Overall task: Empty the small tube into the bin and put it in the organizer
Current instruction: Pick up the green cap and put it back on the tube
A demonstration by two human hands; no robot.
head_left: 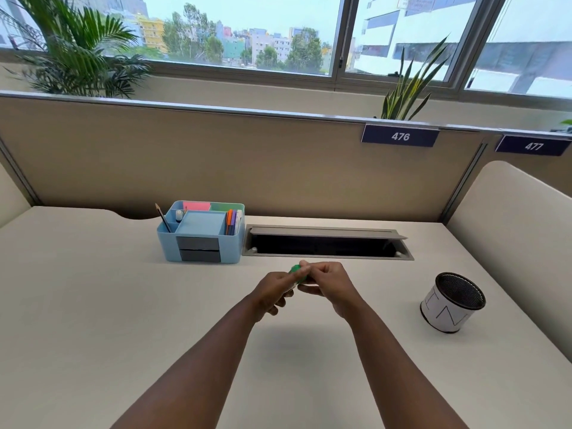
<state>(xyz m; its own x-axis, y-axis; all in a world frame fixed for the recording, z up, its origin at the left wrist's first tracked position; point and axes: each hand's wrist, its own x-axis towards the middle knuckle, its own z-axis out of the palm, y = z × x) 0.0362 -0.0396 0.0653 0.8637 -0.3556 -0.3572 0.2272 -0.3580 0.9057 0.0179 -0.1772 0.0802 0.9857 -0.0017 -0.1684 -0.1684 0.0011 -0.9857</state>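
Observation:
Both hands meet above the middle of the desk. My left hand (pixel 274 291) grips the small tube (pixel 296 274), of which only a green end shows between the fingers. My right hand (pixel 329 283) pinches that green end from the right. The rest of the tube is hidden by my fingers. The bin (pixel 452 301), a small black mesh cup wrapped in white paper, stands on the desk to the right of my hands. The light blue organizer (pixel 201 232), with pens, a pencil and sticky notes in its compartments, sits behind and to the left of my hands.
An open cable hatch (pixel 326 244) is set in the desk just behind my hands, next to the organizer. A beige partition (pixel 247 162) closes the back of the desk and a curved divider (pixel 520 230) the right side. Plants stand behind the partition.

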